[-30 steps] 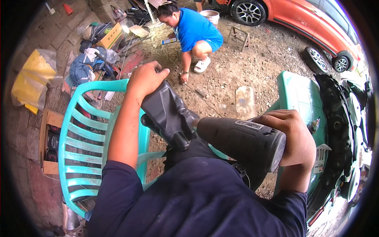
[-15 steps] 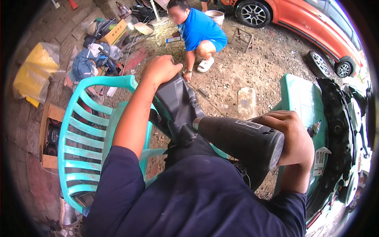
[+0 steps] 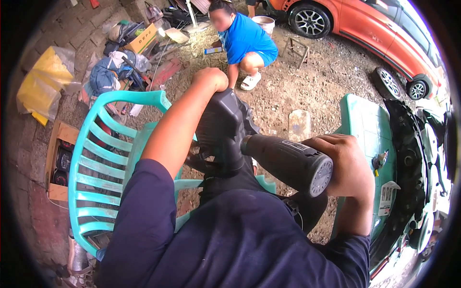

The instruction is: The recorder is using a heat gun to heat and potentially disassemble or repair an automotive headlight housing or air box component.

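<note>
- The left grip [image 3: 212, 79] is clenched on the top end of a black part [image 3: 222, 120]; its fingers bend over the far side, mostly hidden.
- The part is above the person's lap, in front of the dark shirt [image 3: 230, 230].
- The right grip [image 3: 345, 163] grasps a black tool [image 3: 283, 156] from its right side; part of this hold is hidden.
- The tool slants, with its wide round end toward the person and its narrow end at the part's right side; whether the two touch, I cannot tell.
- A green chair [image 3: 98, 182] with a slatted back stands at the left.
- At the right, a green counter [image 3: 367, 125] bears a small thing [image 3: 381, 161]; a long black panel [image 3: 408, 158] runs along its outer side.
- Beyond the part, a co-worker [image 3: 249, 38] in blue crouches.
- Farther back are an orange car [image 3: 365, 24], a loose wheel [image 3: 386, 82] and a bucket [image 3: 264, 23].
</note>
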### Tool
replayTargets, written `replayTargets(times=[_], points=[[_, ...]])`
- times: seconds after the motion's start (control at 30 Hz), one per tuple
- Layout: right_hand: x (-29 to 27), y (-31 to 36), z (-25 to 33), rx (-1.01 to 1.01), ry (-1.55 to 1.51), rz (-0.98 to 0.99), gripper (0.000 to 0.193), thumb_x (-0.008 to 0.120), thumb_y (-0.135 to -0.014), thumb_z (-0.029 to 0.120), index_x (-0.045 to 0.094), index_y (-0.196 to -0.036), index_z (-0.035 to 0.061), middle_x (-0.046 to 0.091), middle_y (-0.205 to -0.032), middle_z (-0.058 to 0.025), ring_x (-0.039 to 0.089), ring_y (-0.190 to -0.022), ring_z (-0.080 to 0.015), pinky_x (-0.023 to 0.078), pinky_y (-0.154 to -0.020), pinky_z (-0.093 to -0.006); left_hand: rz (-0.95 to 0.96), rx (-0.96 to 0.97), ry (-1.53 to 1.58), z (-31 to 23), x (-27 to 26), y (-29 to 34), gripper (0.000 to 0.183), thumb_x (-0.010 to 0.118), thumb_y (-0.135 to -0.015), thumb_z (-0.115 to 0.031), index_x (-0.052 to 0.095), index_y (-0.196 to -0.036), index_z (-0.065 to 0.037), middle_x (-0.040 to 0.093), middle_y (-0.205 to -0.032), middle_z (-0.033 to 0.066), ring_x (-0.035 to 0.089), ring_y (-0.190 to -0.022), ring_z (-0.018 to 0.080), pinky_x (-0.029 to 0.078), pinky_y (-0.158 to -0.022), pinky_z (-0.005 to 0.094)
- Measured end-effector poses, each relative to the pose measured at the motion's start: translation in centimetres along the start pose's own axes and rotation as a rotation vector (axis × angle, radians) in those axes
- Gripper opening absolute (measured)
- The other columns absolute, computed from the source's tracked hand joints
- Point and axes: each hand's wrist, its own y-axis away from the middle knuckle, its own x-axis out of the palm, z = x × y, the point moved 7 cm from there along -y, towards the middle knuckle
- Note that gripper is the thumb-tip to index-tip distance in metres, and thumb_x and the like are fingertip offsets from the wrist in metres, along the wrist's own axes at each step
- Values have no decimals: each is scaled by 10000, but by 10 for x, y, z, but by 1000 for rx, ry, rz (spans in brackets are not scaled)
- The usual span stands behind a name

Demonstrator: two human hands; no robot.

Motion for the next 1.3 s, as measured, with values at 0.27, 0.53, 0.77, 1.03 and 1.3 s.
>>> replayTargets(times=[0.27, 0.53, 0.77, 1.03, 1.3], points=[[4, 0, -5, 44, 37, 14, 657, 804, -536, 149, 769, -1189, 86, 775, -980, -173, 759, -945, -403, 614, -812, -474, 381, 185, 99, -12, 14, 9, 775, 497, -1083, -703, 672, -1515, -83, 587, -1627, 204, 547, -1512, 371, 407, -1254, 470], [10, -5, -3, -2, 4, -4, 628, 831, -550, 161, 763, -1170, 91, 776, -982, -150, 762, -951, -387, 608, -807, -475, 445, 91, 212, -1, 61, 6, 711, 547, -1045, -707, 753, -1410, -132, 727, -1437, 153, 695, -1282, 311, 510, -1119, 481], [9, 0, -3, -14, 4, 51, 672, 836, -528, 214, 761, -1181, 79, 759, -975, -144, 752, -960, -386, 593, -833, -485, 280, 142, 137, 3, 56, 26, 844, 616, -983, -752, 761, -1349, -6, 695, -1451, 275, 645, -1386, 421, 472, -1186, 456], [-33, 19, -16, -81, -186, -71, 642, 847, -567, 296, 786, -1133, -1, 785, -969, -204, 777, -873, -421, 613, -785, -443, 49, 188, 391, 22, -6, 83, 814, 771, -843, -806, 854, -1046, -22, 776, -1140, 295, 759, -1113, 391, 565, -1008, 450], [-47, 31, -19, -104, -327, -71, 629, 890, -639, 363, 792, -1119, -31, 790, -943, -205, 794, -857, -417, 619, -773, -433, -353, 550, 375, 17, -69, 122, 476, 926, -854, -476, 795, -932, -25, 713, -1163, 160, 717, -1123, 326, 557, -1004, 417]])
